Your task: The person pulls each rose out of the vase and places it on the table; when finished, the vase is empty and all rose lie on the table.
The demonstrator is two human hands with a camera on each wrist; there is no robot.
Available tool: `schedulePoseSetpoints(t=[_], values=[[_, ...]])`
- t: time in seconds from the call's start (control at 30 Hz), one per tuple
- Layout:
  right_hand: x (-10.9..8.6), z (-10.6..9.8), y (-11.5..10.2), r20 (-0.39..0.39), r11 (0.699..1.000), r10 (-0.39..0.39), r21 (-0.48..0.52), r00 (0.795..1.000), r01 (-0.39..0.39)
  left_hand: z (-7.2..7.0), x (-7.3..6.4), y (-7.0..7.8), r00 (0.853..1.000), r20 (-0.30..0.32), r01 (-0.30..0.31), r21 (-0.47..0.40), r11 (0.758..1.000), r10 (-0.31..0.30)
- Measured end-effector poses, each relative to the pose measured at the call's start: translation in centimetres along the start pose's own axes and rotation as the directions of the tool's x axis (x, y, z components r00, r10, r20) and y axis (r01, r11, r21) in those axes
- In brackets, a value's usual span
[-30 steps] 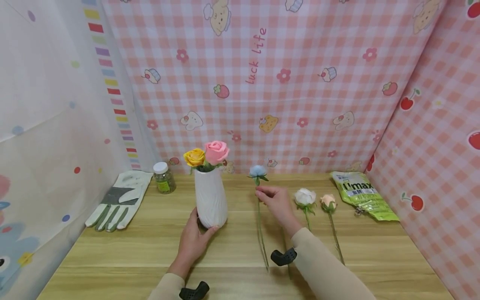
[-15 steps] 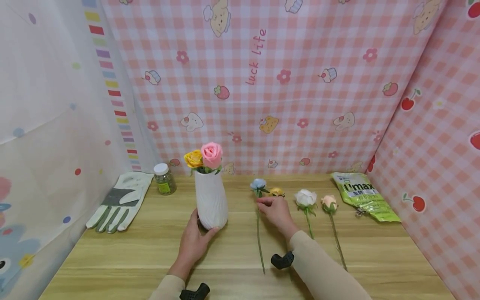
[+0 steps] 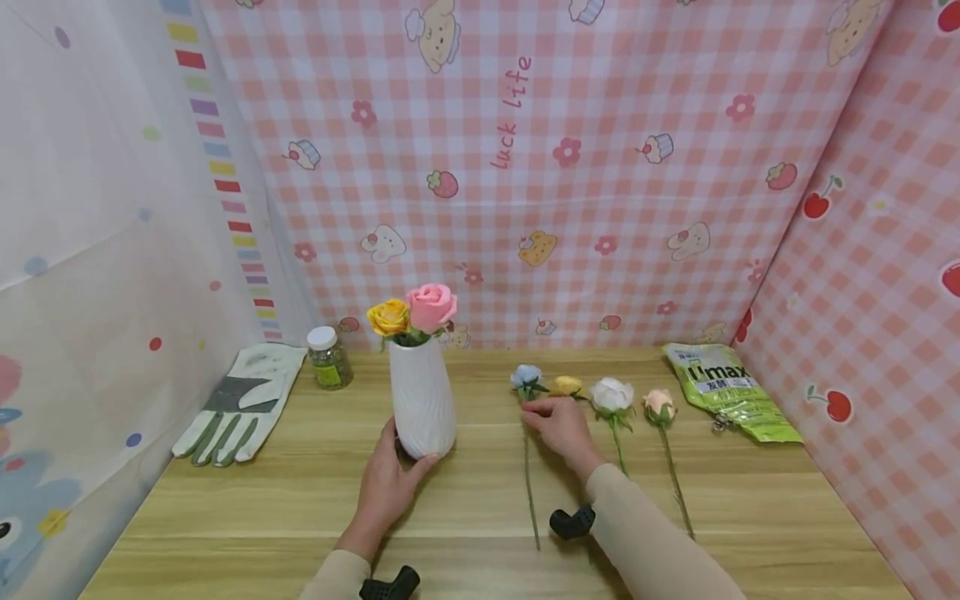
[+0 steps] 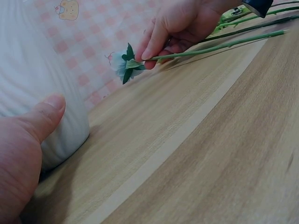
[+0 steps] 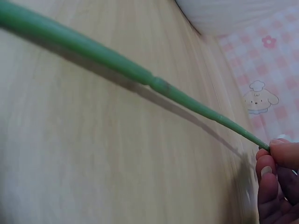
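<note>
Pale-blue flower (image 3: pixel 527 375) sits right of the ribbed white vase (image 3: pixel 423 400); right hand (image 3: pixel 561 427) grip pinches its green stem (image 5: pixel 93 53) just under the bloom (image 4: pixel 117 65), left hand (image 3: pixel 386 477) grip wraps the vase low. Flower probably light, stem springy, petals crushable: take the stem. Vase likely rigid, smooth, breakable; steady near base.

Place: I am at a small tabletop booth with cloth walls; home or studio, I cannot tell.
Backdrop: pink gingham cloth (image 3: pixel 480 217), printed with cupcakes, strawberries and "luck life", faces me.
Sides: white dotted cloth (image 3: pixel 90 217) on my left, cherry-print cloth (image 3: pixel 877 283) on my right.
Surface: a wood-grain table (image 3: pixel 465 517) between them.
</note>
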State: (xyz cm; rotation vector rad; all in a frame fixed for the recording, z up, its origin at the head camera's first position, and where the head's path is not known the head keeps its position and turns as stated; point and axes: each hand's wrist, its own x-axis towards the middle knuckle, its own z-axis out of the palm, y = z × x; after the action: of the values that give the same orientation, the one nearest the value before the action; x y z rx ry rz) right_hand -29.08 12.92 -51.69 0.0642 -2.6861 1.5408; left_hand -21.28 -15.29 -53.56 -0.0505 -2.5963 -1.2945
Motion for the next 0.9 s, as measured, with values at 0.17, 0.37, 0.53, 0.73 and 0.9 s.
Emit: schedulePoseSetpoints(t=[0.17, 0.37, 0.53, 0.73, 0.9], values=[[-0.1, -0.8, 0.3, 0.001, 1.0, -0.004, -0.02, 1.0, 0.004, 0.0, 0.0, 0.0, 1.0, -0.002, -0.005, -0.004, 1.0, 0.005], [-0.3, -1.3, 0.3, 0.017, 0.999, 0.032, -0.009, 0.999, -0.031, 0.0, 0.0, -0.1, 1.0, -0.006, -0.014, -0.004, 1.0, 0.014], [-0.3, -1.3, 0.3, 0.025, 0.999, 0.04, -0.028, 0.999, -0.039, 0.0, 0.0, -0.1, 1.0, -0.008, -0.013, -0.005, 1.0, 0.012], [-0.3, -1.3, 0.3, 0.031, 0.998, 0.037, -0.049, 0.999, -0.036, 0.1, 0.0, -0.1, 1.0, -0.004, -0.007, -0.012, 1.0, 0.007], [-0.4, -1.5, 0.0, 0.031, 0.997, 0.04, -0.065, 0.999, -0.038, 0.0, 0.0, 0.0, 1.0, -0.002, -0.006, -0.016, 1.0, 0.006]])
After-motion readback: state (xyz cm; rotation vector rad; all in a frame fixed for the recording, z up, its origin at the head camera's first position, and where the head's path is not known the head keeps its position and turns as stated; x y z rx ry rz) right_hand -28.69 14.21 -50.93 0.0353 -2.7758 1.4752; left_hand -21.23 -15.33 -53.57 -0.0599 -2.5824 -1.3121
